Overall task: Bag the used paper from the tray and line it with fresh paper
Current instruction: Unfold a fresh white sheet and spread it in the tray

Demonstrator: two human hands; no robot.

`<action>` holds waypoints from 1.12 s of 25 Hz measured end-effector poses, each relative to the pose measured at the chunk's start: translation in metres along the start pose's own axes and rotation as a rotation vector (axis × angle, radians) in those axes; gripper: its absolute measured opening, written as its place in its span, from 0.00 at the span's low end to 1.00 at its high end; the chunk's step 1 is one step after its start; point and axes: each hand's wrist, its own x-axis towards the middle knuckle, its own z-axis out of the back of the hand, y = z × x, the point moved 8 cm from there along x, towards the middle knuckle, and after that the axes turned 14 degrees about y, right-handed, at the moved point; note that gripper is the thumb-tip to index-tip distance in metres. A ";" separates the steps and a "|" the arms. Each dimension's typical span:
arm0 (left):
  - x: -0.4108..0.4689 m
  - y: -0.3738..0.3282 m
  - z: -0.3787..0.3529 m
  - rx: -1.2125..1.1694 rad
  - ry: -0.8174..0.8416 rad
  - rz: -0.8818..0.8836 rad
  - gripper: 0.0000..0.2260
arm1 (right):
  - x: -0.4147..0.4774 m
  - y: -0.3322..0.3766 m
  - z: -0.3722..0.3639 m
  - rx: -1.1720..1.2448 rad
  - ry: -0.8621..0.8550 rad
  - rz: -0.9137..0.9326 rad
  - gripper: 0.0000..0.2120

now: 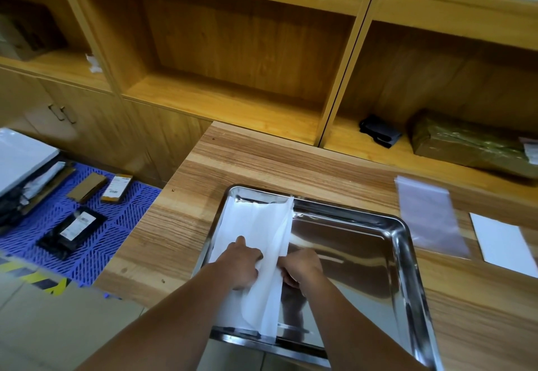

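Note:
A shiny steel tray (404, 242) lies on the wooden table. A white sheet of used paper (262, 225) covers only its left part, folded over on itself, and the tray's right part is bare metal. My left hand (241, 263) presses and grips the paper from the left. My right hand (301, 265) pinches the folded edge from the right. To the right of the tray lie a clear plastic zip bag (431, 216) and a fresh white sheet (503, 242).
The table (233, 163) stands against wooden shelves (233, 102) holding a black item (378, 130) and a wrapped parcel (465, 143). On the floor at left, a blue mat (96, 239) carries several small boxes and packets.

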 end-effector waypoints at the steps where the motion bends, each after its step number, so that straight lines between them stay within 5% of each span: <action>1: 0.000 -0.001 -0.001 -0.001 -0.004 -0.005 0.20 | 0.001 0.001 -0.001 -0.044 0.006 0.013 0.08; 5: 0.000 0.000 -0.004 0.008 0.009 -0.002 0.24 | 0.003 0.007 -0.005 -0.185 0.003 0.084 0.08; 11: 0.000 0.000 -0.011 0.008 0.015 -0.011 0.25 | 0.001 0.006 -0.007 -0.048 -0.004 0.114 0.07; 18: -0.001 0.004 -0.018 0.075 0.070 -0.025 0.28 | -0.019 0.003 0.072 -0.167 -0.219 0.106 0.13; 22: -0.003 0.002 -0.018 0.055 0.076 -0.019 0.30 | -0.027 -0.019 0.112 -0.164 -0.237 0.058 0.06; 28: -0.005 0.003 -0.017 0.070 0.052 -0.017 0.32 | -0.034 -0.048 0.142 -0.111 -0.267 -0.008 0.11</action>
